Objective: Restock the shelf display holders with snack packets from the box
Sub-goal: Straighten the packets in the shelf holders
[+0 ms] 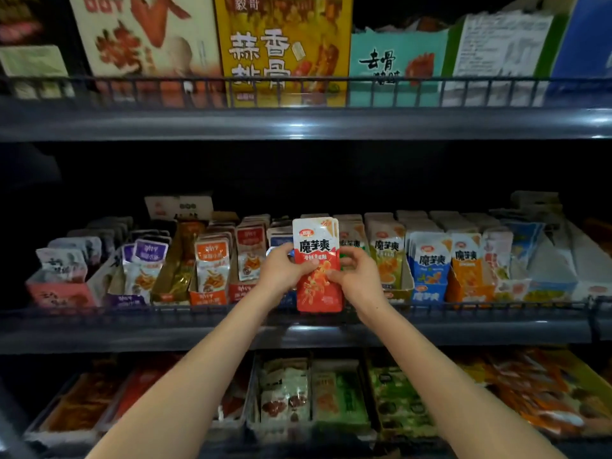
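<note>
Both hands are up at the middle shelf (198, 332). The left hand (284, 271) and right hand (359, 276) pinch a small stack of red packets (317, 260) from either side, fingers curled round its edges and thumbs on its front. The stack stands upright, its lower end level with the wire rail (159, 309) at the shelf's front edge, just before the row of display holders.

This looks like the placing step: packets are in hand and squared up, but not yet seated. The slot they belong to is hidden behind the hands, so I cannot tell how full it is. The next move probably calls for tipping the stack over the rail and sliding it down into its holder, face forward, without knocking the neighbouring rows. The supply box is not in view.

The red front reads 魔芋爽 in bold dark characters under a small red logo; the smaller line below is too blurred to read. The same 魔芋爽 appears on the yellow-green packets (385, 256), the blue packets (430, 258) and their blue holder (427, 296), and the orange packets (467, 260). On the shelf above, a yellow box (281, 44) reads 蒜香排骨 and a teal box (394, 66) begins 去骨.
</note>
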`<state>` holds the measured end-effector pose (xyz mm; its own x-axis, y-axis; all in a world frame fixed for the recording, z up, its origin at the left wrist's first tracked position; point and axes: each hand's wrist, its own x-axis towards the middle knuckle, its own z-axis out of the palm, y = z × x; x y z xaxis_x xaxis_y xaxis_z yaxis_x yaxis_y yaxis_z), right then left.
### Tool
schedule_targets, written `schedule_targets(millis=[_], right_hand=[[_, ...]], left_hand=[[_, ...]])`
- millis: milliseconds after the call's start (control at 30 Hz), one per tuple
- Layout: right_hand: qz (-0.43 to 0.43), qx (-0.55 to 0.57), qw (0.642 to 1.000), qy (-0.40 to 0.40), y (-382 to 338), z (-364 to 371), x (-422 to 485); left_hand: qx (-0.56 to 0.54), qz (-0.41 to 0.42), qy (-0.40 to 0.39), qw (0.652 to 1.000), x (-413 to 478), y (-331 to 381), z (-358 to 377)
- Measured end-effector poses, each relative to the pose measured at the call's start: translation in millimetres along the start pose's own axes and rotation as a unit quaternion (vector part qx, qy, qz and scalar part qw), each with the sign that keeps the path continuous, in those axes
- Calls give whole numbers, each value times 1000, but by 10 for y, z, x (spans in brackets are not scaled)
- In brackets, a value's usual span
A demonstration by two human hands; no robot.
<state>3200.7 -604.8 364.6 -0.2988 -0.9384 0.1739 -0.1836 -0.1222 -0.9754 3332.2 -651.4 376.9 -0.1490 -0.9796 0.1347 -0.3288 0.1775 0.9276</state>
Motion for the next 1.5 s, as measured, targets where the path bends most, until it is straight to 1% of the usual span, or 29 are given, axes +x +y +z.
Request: schedule_targets(millis=[133,233,333,433,500,567,667,767,967,1033,1133,1267,1400,1500], right_hand=[[-25,-39,999,23,1,60,422],[-54,-81,995,32,63,64,622],[-75,-123,989,17,124,53,749],[-82,-140,987,-15,160,57,824],[-80,-155,985,-13,197,84,864],[-85,-193,977,5,242,113,904],[-100,-283,953,34,338,86,974],[-114,-385,914,52,414,48,1018],[-154,-476,863,71,309,74,1049],[-156,-492,853,80,305,72,1096],[-133,-492,857,76,324,57,1158],[-101,-475,872,60,366,21,1211],[-102,-445,888,57,359,2,1224],[-106,-443,888,60,344,0,1215]], left_hand=[[87,57,2,995,425,120,-30],[60,50,0,997,606,73,24],[53,45,4,998,705,-1,70],[61,45,11,997,765,-92,81],[79,52,25,995,791,-147,78],[105,79,43,990,798,-190,79],[178,114,53,976,795,-260,108],[271,129,71,951,822,-334,158],[379,137,119,908,956,-361,208],[396,130,123,901,998,-385,196],[393,100,107,908,1057,-434,183],[351,81,88,929,1083,-470,167],[328,101,92,935,1040,-444,150],[334,105,96,932,1008,-430,171]])
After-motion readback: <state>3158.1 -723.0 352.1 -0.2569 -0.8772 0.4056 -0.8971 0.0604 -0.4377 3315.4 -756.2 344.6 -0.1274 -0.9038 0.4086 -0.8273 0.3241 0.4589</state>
